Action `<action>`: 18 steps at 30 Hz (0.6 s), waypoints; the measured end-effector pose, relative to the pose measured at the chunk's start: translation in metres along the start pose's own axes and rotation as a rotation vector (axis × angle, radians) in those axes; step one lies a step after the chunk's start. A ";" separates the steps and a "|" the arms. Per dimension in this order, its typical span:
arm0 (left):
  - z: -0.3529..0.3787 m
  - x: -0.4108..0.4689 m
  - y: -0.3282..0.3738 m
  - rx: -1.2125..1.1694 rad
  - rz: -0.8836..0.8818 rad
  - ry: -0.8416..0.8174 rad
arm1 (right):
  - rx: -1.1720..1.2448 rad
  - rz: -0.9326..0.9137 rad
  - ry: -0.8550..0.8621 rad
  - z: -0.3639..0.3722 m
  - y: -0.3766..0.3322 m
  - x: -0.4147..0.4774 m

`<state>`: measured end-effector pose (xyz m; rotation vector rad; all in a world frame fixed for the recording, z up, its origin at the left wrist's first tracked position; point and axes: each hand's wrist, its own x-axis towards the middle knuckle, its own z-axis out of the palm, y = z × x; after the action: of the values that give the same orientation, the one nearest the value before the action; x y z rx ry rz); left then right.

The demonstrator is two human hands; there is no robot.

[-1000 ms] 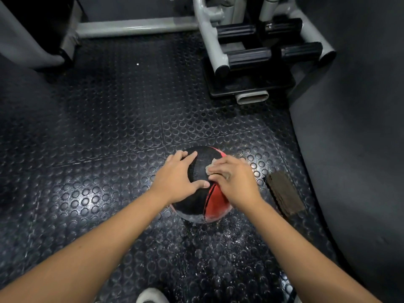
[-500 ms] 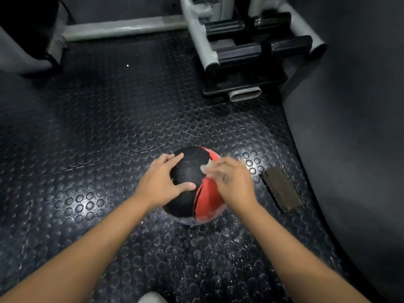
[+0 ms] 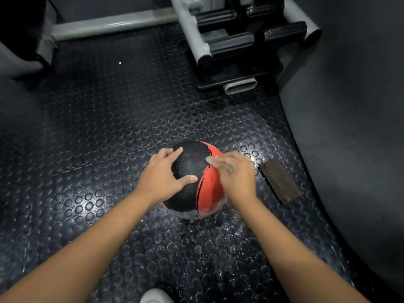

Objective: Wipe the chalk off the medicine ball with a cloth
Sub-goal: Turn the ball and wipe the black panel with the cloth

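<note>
A black and red medicine ball (image 3: 192, 186) sits on the studded rubber floor, with white chalk smeared along its lower edge. My left hand (image 3: 162, 176) rests on the ball's left side, fingers spread and thumb across the black panel. My right hand (image 3: 235, 173) grips a small pale cloth (image 3: 211, 160) against the upper right of the ball, over the red panel; the hand is motion-blurred and covers most of the cloth.
A brown rectangular block (image 3: 281, 181) lies on the floor right of the ball. A grey machine frame with black padded bars (image 3: 236, 40) stands behind. A dark curved wall (image 3: 349, 127) closes the right side. Chalk dust (image 3: 196, 248) speckles the floor near me; a shoe tip (image 3: 156, 296) shows below.
My right hand with the cloth has slid to the right across the ball's top, exposing more of the red panel. My left hand has kept its hold on the left side.
</note>
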<state>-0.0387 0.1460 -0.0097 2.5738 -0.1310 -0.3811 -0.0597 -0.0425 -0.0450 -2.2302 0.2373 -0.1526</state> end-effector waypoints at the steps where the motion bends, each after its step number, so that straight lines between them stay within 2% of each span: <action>1: 0.000 -0.001 0.002 0.012 0.005 0.000 | 0.011 0.078 -0.002 -0.001 0.004 0.015; 3: 0.000 -0.004 0.004 0.017 0.004 0.001 | 0.088 0.259 -0.047 -0.007 0.007 0.044; 5: 0.000 -0.005 0.002 -0.005 -0.002 0.009 | 0.138 0.330 -0.099 -0.010 0.009 0.057; 8: -0.003 -0.002 -0.004 -0.077 -0.034 0.019 | 0.233 0.309 -0.093 -0.012 -0.001 0.035; 10: -0.004 0.001 -0.008 -0.102 -0.053 0.010 | 0.270 0.226 -0.056 -0.009 -0.006 0.003; 14: -0.005 0.003 -0.012 -0.111 -0.053 0.005 | 0.187 0.074 -0.020 0.002 0.000 -0.027; 16: -0.004 0.003 -0.010 -0.089 -0.055 0.007 | 0.165 0.094 0.014 0.004 0.003 -0.010; 18: -0.006 0.003 -0.010 -0.075 -0.069 0.011 | 0.194 0.191 0.006 0.001 -0.001 0.018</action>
<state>-0.0341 0.1566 -0.0106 2.5105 -0.0236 -0.3893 -0.0418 -0.0456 -0.0443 -2.0025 0.4192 -0.0757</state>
